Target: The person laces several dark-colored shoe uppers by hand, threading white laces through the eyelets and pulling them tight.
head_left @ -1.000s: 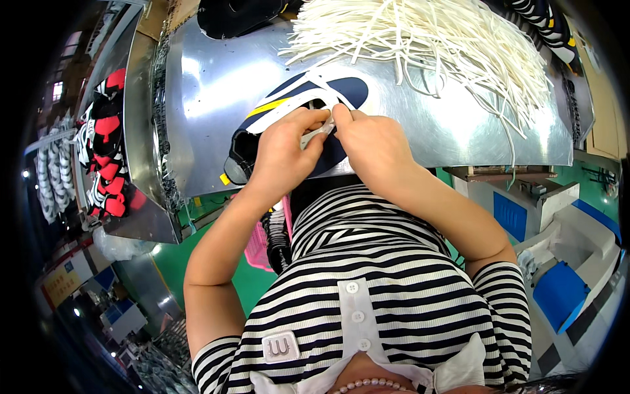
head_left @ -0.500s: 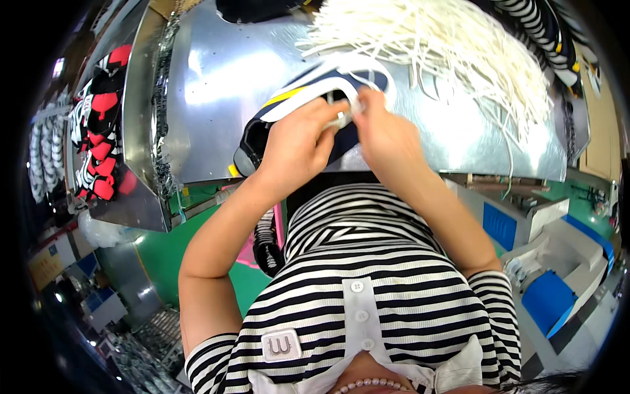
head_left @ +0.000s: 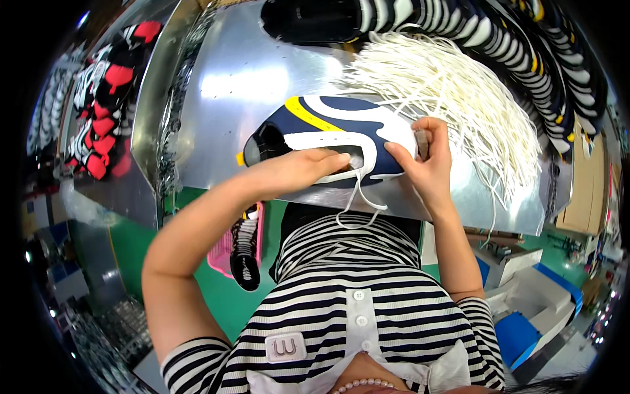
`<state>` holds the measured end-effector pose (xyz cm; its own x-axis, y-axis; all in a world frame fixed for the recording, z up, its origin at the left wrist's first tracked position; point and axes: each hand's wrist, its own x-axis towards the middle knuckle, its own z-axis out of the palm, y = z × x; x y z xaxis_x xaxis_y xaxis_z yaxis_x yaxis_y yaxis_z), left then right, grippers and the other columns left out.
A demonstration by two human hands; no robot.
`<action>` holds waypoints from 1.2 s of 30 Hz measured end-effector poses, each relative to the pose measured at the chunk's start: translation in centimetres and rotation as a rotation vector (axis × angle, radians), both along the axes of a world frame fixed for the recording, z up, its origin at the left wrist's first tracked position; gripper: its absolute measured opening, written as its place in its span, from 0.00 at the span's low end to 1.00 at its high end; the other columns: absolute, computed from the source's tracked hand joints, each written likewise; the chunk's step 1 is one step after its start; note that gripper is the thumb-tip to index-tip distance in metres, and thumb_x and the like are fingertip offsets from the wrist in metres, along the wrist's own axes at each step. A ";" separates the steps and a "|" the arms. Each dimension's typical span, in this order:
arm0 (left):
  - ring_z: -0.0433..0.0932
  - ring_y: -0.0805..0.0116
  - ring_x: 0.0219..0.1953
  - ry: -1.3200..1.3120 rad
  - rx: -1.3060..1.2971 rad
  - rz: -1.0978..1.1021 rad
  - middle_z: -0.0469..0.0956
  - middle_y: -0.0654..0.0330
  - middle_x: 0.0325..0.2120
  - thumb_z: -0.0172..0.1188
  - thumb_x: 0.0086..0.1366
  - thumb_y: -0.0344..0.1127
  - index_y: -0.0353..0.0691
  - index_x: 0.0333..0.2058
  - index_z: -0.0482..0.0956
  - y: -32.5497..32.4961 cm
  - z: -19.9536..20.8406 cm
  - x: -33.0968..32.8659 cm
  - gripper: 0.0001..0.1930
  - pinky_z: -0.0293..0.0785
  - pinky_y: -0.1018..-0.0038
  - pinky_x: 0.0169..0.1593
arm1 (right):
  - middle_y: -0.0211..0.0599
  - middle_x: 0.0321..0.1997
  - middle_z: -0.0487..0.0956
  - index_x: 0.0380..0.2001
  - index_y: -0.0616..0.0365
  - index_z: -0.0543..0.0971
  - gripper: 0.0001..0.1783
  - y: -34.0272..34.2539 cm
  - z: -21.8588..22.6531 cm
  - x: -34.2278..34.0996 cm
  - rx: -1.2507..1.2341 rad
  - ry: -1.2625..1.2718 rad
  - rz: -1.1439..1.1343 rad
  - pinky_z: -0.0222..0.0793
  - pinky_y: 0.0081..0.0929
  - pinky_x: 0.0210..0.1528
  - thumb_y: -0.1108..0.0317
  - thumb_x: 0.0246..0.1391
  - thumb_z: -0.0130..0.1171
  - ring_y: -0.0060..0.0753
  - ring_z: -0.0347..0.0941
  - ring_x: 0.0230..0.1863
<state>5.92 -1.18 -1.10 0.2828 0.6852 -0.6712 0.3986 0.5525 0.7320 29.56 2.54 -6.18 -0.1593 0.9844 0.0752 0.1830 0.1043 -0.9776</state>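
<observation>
A navy, white and yellow shoe upper [head_left: 341,118] lies on the metal table, its toe to the right and its dark heel opening to the left. My left hand [head_left: 295,172] rests along its near side, with the fingertips closed at the white-edged throat. From the throat's front end a white shoelace [head_left: 357,197] loops down over the table edge. My right hand [head_left: 430,164] grips the toe end, thumb on top and fingers bent round the far side. A small brownish patch shows between those fingers; I cannot make out what it is.
A large heap of white laces [head_left: 453,98] spreads over the table [head_left: 220,141] to the right. Rows of nested striped uppers [head_left: 453,23] line the back. Red, black and white uppers [head_left: 108,85] stand at left. Below the table edge is a pink basket [head_left: 220,256] with uppers.
My right hand has left the throat, where both hands met, and moved right to the toe. The upper has turned flatter toward the right. A lace loop now hangs at its near side.
</observation>
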 end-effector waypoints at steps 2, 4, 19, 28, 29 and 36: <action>0.70 0.71 0.55 -0.106 -0.159 0.061 0.77 0.61 0.49 0.58 0.68 0.47 0.38 0.50 0.79 0.6 -0.6 0.3 0.20 0.63 0.72 0.60 | 0.35 0.37 0.74 0.41 0.60 0.68 0.27 -0.4 -0.5 -0.6 0.108 -0.083 -0.015 0.70 0.23 0.39 0.66 0.44 0.75 0.27 0.72 0.35; 0.70 0.73 0.54 -0.109 -0.189 0.068 0.77 0.62 0.47 0.59 0.68 0.45 0.37 0.48 0.80 0.9 -1.1 0.8 0.18 0.63 0.73 0.59 | 0.36 0.35 0.75 0.41 0.59 0.69 0.26 -0.5 -0.6 -0.9 0.050 -0.100 -0.034 0.69 0.23 0.38 0.66 0.44 0.75 0.27 0.72 0.35; 0.77 0.53 0.25 0.033 0.617 0.148 0.80 0.53 0.22 0.62 0.56 0.31 0.36 0.29 0.83 1.5 -3.0 2.2 0.05 0.73 0.61 0.36 | 0.34 0.36 0.75 0.38 0.58 0.69 0.24 -0.1 -1.0 0.4 -0.116 0.033 0.070 0.68 0.22 0.41 0.62 0.47 0.73 0.25 0.70 0.38; 0.76 0.59 0.39 0.876 1.350 0.143 0.78 0.55 0.33 0.61 0.59 0.24 0.37 0.36 0.78 -0.1 1.4 -8.3 0.06 0.72 0.67 0.46 | 0.28 0.35 0.73 0.40 0.58 0.70 0.23 -0.3 1.4 5.1 -0.196 0.059 0.103 0.65 0.18 0.42 0.63 0.48 0.72 0.20 0.67 0.37; 0.76 0.61 0.37 0.847 1.315 0.317 0.78 0.56 0.33 0.61 0.61 0.26 0.35 0.36 0.79 -1.2 1.6 -12.7 0.05 0.72 0.69 0.46 | 0.28 0.35 0.73 0.40 0.58 0.70 0.22 -0.6 1.4 5.9 -0.202 0.098 0.080 0.65 0.18 0.43 0.63 0.48 0.72 0.21 0.67 0.38; 0.72 0.71 0.30 0.975 1.201 0.424 0.77 0.59 0.32 0.57 0.66 0.27 0.33 0.37 0.79 -7.0 2.4 -18.4 0.05 0.70 0.75 0.36 | 0.32 0.35 0.75 0.39 0.57 0.71 0.22 -0.3 -0.6 6.1 -0.189 -0.076 0.120 0.66 0.23 0.45 0.56 0.50 0.70 0.27 0.71 0.39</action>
